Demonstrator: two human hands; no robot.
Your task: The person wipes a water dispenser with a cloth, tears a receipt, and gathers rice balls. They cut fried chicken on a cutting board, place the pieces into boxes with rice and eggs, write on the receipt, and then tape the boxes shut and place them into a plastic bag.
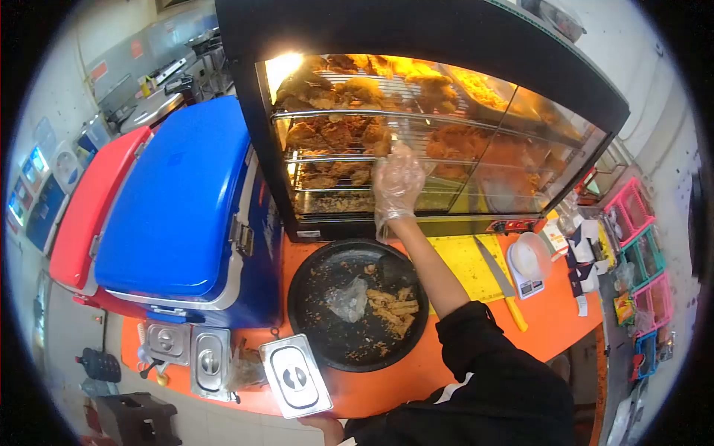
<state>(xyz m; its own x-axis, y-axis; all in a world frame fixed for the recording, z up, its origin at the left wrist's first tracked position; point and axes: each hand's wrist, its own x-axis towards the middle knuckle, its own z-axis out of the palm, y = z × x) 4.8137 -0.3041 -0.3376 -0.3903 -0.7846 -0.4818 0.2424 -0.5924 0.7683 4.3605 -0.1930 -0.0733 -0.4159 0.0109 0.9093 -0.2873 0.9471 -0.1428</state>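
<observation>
My right hand (399,182), in a clear plastic glove, reaches up to the front of the lit glass food warmer (312,227). Its fingers are closed around a piece of fried chicken (383,143), partly hidden by the hand. More fried chicken (338,134) lies on the wire racks behind the bars. Below my right forearm, a round black tray (320,346) holds breaded scraps (394,312) and a crumpled clear plastic bag (347,300). At the bottom, my left hand (325,425) shows only in part beside a steel container lid (297,375); its fingers are hidden.
A blue cooler (175,208) and a red cooler (97,212) stand at the left. Right of the tray, a yellow-handled knife (500,275) lies on a yellow cutting board (457,260), beside a scale (526,281). Lidded steel containers (210,360) line the orange table's (364,398) near left edge.
</observation>
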